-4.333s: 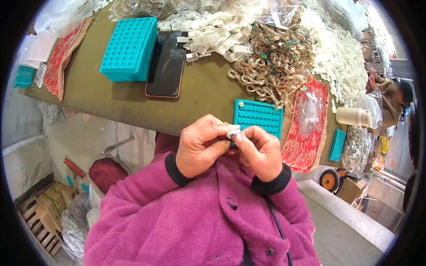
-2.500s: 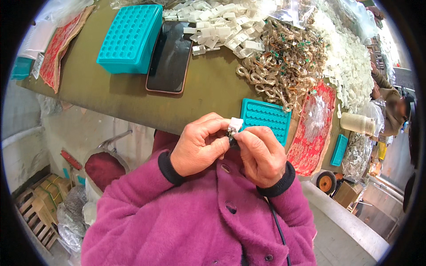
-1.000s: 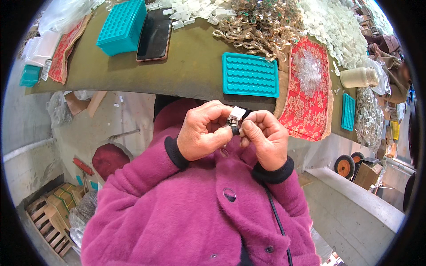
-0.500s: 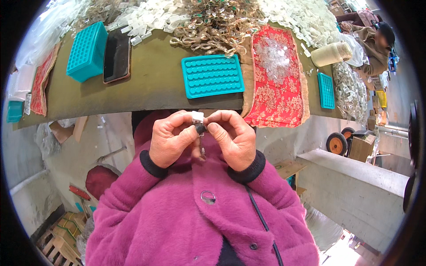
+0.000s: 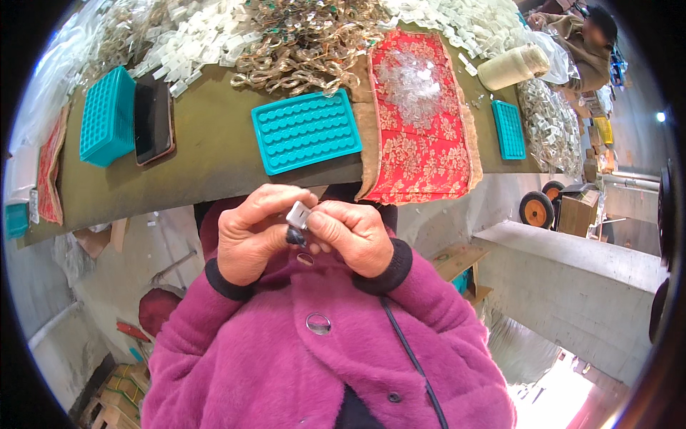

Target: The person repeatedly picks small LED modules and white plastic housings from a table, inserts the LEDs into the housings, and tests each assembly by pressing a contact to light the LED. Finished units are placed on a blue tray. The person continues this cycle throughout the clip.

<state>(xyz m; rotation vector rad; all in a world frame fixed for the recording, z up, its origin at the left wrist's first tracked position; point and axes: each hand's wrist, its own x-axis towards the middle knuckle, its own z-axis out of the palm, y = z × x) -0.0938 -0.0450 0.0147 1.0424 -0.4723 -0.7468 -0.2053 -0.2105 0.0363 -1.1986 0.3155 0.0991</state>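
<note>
My left hand (image 5: 251, 232) and my right hand (image 5: 351, 234) meet in front of my chest, just off the near table edge. Between their fingertips is a small white plastic piece (image 5: 298, 214) with a dark slot in its face. The right thumb presses on its side, and the left fingers curl round behind it. A black piece (image 5: 294, 235), perhaps a wrap on the left thumb tip, shows just below; I cannot tell which. Beyond the hands a turquoise tray (image 5: 307, 132) with rows of scalloped ridges lies flat on the table.
A red floral cloth (image 5: 421, 161) bears clear bits. Behind lie heaps of white plastic pieces (image 5: 207, 43) and gold-coloured cord bundles (image 5: 300, 53). Stacked turquoise trays (image 5: 107, 118) stand beside a dark phone (image 5: 153, 121). A cream jar (image 5: 513, 66) lies right; a person (image 5: 582, 50) sits beyond.
The view has shifted, so the table things sit further left. The white piece has turned in my fingers, its slotted face now showing, and the right thumb has moved onto it.
</note>
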